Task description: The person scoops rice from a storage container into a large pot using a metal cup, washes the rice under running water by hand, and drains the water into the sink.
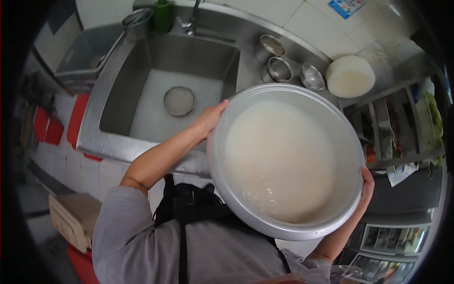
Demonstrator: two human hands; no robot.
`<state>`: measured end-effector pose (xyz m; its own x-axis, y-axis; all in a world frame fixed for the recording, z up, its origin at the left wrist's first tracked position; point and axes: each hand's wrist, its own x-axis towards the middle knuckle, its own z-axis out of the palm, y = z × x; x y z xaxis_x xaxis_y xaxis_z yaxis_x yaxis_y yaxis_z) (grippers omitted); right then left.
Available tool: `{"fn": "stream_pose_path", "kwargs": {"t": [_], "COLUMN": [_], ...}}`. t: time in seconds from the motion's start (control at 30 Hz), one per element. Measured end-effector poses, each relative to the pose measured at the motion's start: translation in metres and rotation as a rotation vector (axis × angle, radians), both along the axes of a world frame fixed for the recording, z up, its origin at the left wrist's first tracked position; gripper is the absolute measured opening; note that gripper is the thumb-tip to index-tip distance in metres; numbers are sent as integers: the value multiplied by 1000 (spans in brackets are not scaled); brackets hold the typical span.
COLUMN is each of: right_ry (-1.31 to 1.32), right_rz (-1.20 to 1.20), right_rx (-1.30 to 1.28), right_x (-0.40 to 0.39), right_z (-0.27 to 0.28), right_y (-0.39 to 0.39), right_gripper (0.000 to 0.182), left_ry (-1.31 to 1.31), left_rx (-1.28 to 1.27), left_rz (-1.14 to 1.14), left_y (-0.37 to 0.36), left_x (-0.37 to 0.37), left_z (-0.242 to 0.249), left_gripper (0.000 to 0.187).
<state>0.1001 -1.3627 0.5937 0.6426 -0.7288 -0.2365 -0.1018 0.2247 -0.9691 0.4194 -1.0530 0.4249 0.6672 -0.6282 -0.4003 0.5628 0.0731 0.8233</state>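
Observation:
Between my two hands is a large round aluminium pot (pixel 349 154), tilted slightly toward my body. Cloudy whitish water (pixel 279 151) fills much of it, with a pale, grainy layer showing dimly below and a few bubbles near the front. My left hand (pixel 212 118) grips the rim on the sink side. On the opposite side, my right hand (pixel 366 187) is closed around the rim, its fingers partly hidden behind the pot. Left of the pot lies a steel sink (pixel 125 90) with whitish liquid on its bottom and a round strainer (pixel 179 101) over the drain.
Several metal bowls (pixel 280 69) and a white round tub (pixel 350 76) stand on the counter behind the pot. A faucet (pixel 190 23) and green bottle (pixel 163 16) are at the sink's back. Ingredient trays (pixel 388 123) sit right; a grey bin (pixel 87 49) is left.

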Motion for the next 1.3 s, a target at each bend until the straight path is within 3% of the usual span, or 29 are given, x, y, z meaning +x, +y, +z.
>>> {"fn": "stream_pose_path", "kwargs": {"t": [0.07,0.17,0.33,0.43,0.5,0.63,0.7,0.83,0.9,1.0,1.03,1.1,1.23,1.3], "right_ry": [45,75,41,22,11,79,122,122,127,137,150,166,174,196], "right_rz": [12,33,67,98,126,151,167,144,132,148,141,135,184,176], "right_rx": [29,-229,-99,-92,-125,-247,-275,-257,-252,-247,-261,-277,-275,-292], "right_x": [4,-4,9,19,31,62,75,94,97,101,104,108,116,119], "right_z": [8,15,8,5,10,31,40,47,50,53,55,61,68,71], "right_y": [-2,-5,-42,-55,-50,-32,-25,-18,-17,-10,-8,0,13,14], "right_gripper": [38,46,45,45,45,39,36,34,34,34,34,34,35,35], "left_ry": [-7,50,257,130,-130,-78,288,531,483,363,361,378,342,267], "left_rx": [-37,-97,-202,-130,-77,-123,-229,-391,-301,-182,-185,62,97,74], "left_rz": [52,87,86,195,258,323,351,415,521,405,403,327,402,420], "left_y": [-16,-24,-30,-40,-45,-38,-35,-46,-52,-65,-62,-51,-61,-56], "left_x": [-8,-36,-27,-1,13,23,35,72,81,110,109,98,108,106], "left_z": [-19,-23,-12,-18,-30,-38,-44,-104,-123,-209,-202,-183,-209,-199], "left_gripper": [46,44,39,35,30,29,25,22,21,23,23,25,26,25]}}
